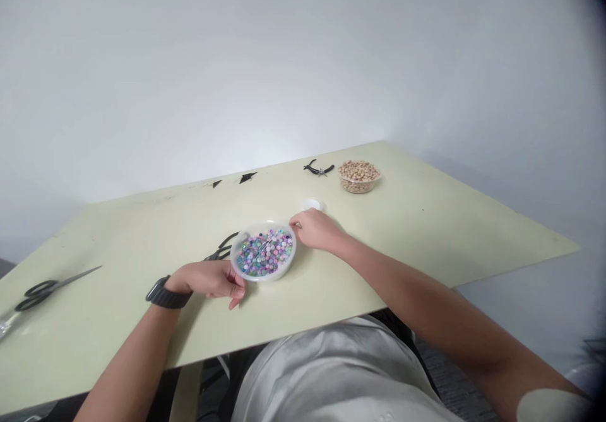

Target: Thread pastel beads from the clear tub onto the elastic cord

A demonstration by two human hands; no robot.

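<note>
A round white bowl (290, 259) full of purple, blue and pink beads stands in the middle of the pale green table (407, 233). My left hand (211, 279), with a black watch on the wrist, rests just left of the bowl, fingers curled and pinched; a thin thread or wire seems to run from it across the beads. My right hand (315, 228) lies against the bowl's far right rim, fingers closed in a pinch near the thread's other end. What the fingers grip is too fine to name with certainty.
Black pliers (221, 248) lie partly hidden behind the bowl and my left hand. Scissors (50, 287) rest at the left edge. A small white lid (313, 205), a clear bowl of tan beads (359, 176), small black pliers (318, 169) and black scraps (247, 177) lie farther back.
</note>
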